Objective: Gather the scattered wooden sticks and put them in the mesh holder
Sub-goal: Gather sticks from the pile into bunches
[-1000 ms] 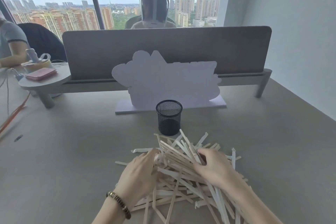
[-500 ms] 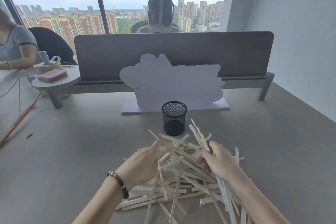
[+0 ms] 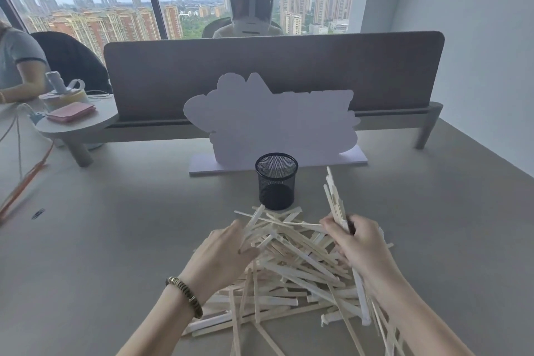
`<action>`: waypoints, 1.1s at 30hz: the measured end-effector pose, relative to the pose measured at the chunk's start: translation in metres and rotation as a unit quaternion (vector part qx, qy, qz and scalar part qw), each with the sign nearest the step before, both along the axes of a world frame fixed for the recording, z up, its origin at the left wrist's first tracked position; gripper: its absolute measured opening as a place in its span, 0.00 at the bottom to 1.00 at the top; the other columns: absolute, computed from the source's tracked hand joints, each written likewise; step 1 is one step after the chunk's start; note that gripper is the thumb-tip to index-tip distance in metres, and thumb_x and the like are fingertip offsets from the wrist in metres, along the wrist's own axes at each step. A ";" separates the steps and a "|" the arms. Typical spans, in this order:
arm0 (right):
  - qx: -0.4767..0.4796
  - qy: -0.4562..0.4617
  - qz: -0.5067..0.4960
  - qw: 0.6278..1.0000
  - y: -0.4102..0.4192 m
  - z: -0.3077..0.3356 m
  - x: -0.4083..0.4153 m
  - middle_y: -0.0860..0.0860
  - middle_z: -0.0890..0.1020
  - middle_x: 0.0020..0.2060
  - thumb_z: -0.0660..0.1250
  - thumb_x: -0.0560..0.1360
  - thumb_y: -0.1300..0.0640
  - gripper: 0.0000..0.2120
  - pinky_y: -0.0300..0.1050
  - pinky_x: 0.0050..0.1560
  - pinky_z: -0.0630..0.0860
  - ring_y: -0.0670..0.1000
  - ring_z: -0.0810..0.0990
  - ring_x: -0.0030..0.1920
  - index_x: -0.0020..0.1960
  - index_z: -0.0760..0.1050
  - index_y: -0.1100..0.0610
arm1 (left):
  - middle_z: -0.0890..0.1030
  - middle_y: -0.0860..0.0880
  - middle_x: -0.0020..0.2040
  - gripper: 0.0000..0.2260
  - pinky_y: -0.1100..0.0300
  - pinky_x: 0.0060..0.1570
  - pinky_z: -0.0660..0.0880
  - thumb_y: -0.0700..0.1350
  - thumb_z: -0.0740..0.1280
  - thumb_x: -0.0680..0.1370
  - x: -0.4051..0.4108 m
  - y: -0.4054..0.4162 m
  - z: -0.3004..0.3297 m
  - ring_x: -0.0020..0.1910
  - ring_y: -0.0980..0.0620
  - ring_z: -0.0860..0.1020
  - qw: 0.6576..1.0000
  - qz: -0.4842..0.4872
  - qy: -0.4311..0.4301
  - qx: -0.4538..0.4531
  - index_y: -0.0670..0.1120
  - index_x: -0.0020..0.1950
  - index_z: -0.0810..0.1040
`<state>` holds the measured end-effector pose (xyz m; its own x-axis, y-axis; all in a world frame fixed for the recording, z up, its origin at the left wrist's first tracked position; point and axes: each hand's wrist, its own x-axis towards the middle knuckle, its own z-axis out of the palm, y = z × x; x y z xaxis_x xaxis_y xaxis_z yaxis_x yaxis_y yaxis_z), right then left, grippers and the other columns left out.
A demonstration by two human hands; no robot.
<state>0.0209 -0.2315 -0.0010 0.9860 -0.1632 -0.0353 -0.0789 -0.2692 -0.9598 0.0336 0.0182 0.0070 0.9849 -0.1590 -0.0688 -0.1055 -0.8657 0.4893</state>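
A loose heap of pale wooden sticks (image 3: 291, 269) lies on the grey desk in front of me. Just beyond it stands the black mesh holder (image 3: 276, 180), upright and with nothing showing above its rim. My right hand (image 3: 358, 246) grips a small bunch of sticks (image 3: 335, 199) that point up and away, to the right of the holder. My left hand (image 3: 222, 257) rests on the left side of the heap with its fingers spread against the sticks; a beaded bracelet is on that wrist.
A white cut-out sign (image 3: 271, 124) on a flat base stands right behind the holder, with a grey desk divider (image 3: 274, 66) behind that. A small round shelf (image 3: 78, 124) with a pink case is at the left. Orange cables (image 3: 26, 179) trail along the left edge. People sit beyond.
My right hand has lifted a bunch of sticks out of the heap and raised it upright to the right. My left hand has stayed on the heap's left side.
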 end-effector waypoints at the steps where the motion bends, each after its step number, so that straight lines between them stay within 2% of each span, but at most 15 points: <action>1: 0.010 -0.002 -0.005 1.000 0.000 0.000 0.001 0.53 0.66 0.27 0.69 0.77 0.50 0.20 0.43 0.27 0.62 0.51 0.63 0.27 0.47 0.77 0.70 | 0.78 0.50 0.40 0.11 0.53 0.38 0.75 0.54 0.66 0.77 0.001 0.000 0.000 0.38 0.47 0.78 1.000 0.008 -0.003 0.008 0.47 0.47 0.71; 3: 0.031 -0.014 -0.015 0.999 0.000 0.001 0.002 0.53 0.67 0.25 0.70 0.77 0.50 0.23 0.45 0.27 0.62 0.52 0.64 0.27 0.46 0.75 0.73 | 0.79 0.49 0.38 0.12 0.53 0.37 0.74 0.53 0.64 0.78 0.002 0.000 0.000 0.38 0.45 0.79 0.999 0.017 -0.006 0.026 0.47 0.40 0.72; 5: 0.048 -0.030 -0.032 0.998 0.001 0.003 0.002 0.48 0.68 0.22 0.70 0.77 0.51 0.20 0.45 0.29 0.63 0.51 0.65 0.25 0.42 0.79 0.70 | 0.80 0.47 0.38 0.13 0.52 0.37 0.75 0.52 0.63 0.79 0.003 0.000 0.002 0.38 0.44 0.79 0.999 0.028 -0.004 0.027 0.46 0.37 0.72; 8: 0.070 -0.058 -0.056 0.994 0.003 0.007 0.002 0.45 0.71 0.21 0.68 0.79 0.50 0.16 0.42 0.27 0.64 0.46 0.65 0.22 0.39 0.81 0.61 | 0.82 0.48 0.37 0.16 0.53 0.34 0.74 0.54 0.61 0.80 0.003 0.001 0.004 0.34 0.47 0.77 0.999 0.036 -0.008 0.000 0.43 0.40 0.74; 11: 0.111 -0.075 -0.071 0.988 0.005 0.008 0.004 0.44 0.71 0.23 0.66 0.79 0.48 0.18 0.39 0.25 0.64 0.45 0.66 0.23 0.41 0.79 0.62 | 0.81 0.51 0.34 0.18 0.58 0.28 0.67 0.56 0.62 0.79 0.001 0.003 0.008 0.27 0.51 0.70 0.999 0.041 -0.014 -0.028 0.43 0.39 0.75; 15: 0.101 -0.090 -0.069 0.988 0.009 0.011 0.008 0.46 0.72 0.24 0.63 0.80 0.45 0.21 0.43 0.29 0.69 0.45 0.69 0.24 0.40 0.75 0.61 | 0.70 0.55 0.23 0.21 0.61 0.26 0.63 0.56 0.63 0.80 0.000 0.005 0.014 0.25 0.54 0.66 0.996 0.065 -0.024 -0.062 0.47 0.30 0.68; 17: 0.075 -0.099 -0.075 0.989 0.011 0.012 0.010 0.50 0.78 0.29 0.62 0.80 0.43 0.23 0.48 0.37 0.74 0.47 0.75 0.29 0.41 0.77 0.63 | 0.69 0.55 0.23 0.22 0.63 0.24 0.63 0.56 0.63 0.80 -0.002 0.004 0.017 0.22 0.54 0.65 0.992 0.075 -0.023 -0.097 0.48 0.30 0.66; 19: 0.047 -0.113 -0.079 0.989 0.013 0.013 0.011 0.49 0.84 0.36 0.60 0.79 0.41 0.24 0.47 0.45 0.77 0.46 0.81 0.36 0.42 0.81 0.60 | 0.73 0.51 0.24 0.20 0.63 0.23 0.68 0.56 0.62 0.81 -0.005 0.004 0.019 0.20 0.53 0.69 0.985 0.068 -0.006 -0.156 0.46 0.32 0.69; 22: 0.068 -0.126 -0.072 0.987 0.017 0.018 0.011 0.51 0.86 0.36 0.59 0.80 0.41 0.25 0.40 0.44 0.78 0.45 0.83 0.38 0.37 0.80 0.58 | 0.79 0.46 0.26 0.16 0.60 0.23 0.70 0.52 0.62 0.82 -0.009 0.000 0.020 0.21 0.47 0.74 0.954 0.058 0.028 -0.293 0.43 0.40 0.73; 23: 0.078 -0.132 -0.070 0.986 0.019 0.020 0.011 0.53 0.85 0.32 0.59 0.79 0.40 0.25 0.40 0.42 0.77 0.48 0.83 0.35 0.35 0.78 0.59 | 0.78 0.46 0.26 0.15 0.60 0.22 0.69 0.51 0.62 0.82 -0.009 -0.001 0.018 0.20 0.47 0.73 0.943 0.061 0.022 -0.327 0.42 0.41 0.72; 25: 0.105 -0.148 -0.061 0.982 0.023 0.025 0.012 0.53 0.77 0.24 0.59 0.78 0.40 0.26 0.47 0.37 0.77 0.56 0.78 0.29 0.32 0.71 0.60 | 0.73 0.47 0.25 0.14 0.62 0.20 0.63 0.50 0.62 0.82 -0.008 -0.006 0.015 0.19 0.50 0.66 0.927 0.062 -0.007 -0.369 0.40 0.43 0.71; 26: 0.122 -0.157 -0.055 0.979 0.025 0.028 0.012 0.52 0.71 0.23 0.60 0.79 0.42 0.26 0.49 0.33 0.75 0.55 0.72 0.25 0.33 0.67 0.60 | 0.69 0.47 0.25 0.14 0.62 0.20 0.60 0.49 0.62 0.82 -0.007 -0.008 0.014 0.19 0.52 0.63 0.920 0.057 -0.024 -0.388 0.38 0.46 0.71; 28: 0.161 -0.167 -0.054 0.971 0.029 0.036 0.013 0.48 0.62 0.23 0.59 0.82 0.48 0.21 0.42 0.24 0.64 0.48 0.60 0.23 0.35 0.61 0.56 | 0.63 0.49 0.26 0.13 0.64 0.19 0.58 0.46 0.62 0.83 -0.007 -0.015 0.014 0.20 0.54 0.59 0.900 0.041 -0.057 -0.429 0.35 0.50 0.71; 31: 0.208 -0.171 -0.061 0.961 0.028 0.050 0.016 0.45 0.59 0.23 0.60 0.83 0.51 0.22 0.37 0.21 0.55 0.45 0.54 0.23 0.36 0.54 0.54 | 0.61 0.51 0.27 0.12 0.65 0.22 0.57 0.43 0.62 0.82 -0.006 -0.022 0.014 0.23 0.56 0.58 0.883 0.020 -0.108 -0.457 0.41 0.40 0.67; 33: 0.234 -0.183 -0.046 0.954 0.026 0.059 0.016 0.45 0.59 0.22 0.63 0.80 0.48 0.23 0.37 0.21 0.54 0.45 0.53 0.22 0.36 0.55 0.58 | 0.60 0.50 0.28 0.17 0.65 0.25 0.57 0.44 0.64 0.82 -0.004 -0.026 0.014 0.25 0.56 0.57 0.873 0.016 -0.132 -0.469 0.43 0.37 0.62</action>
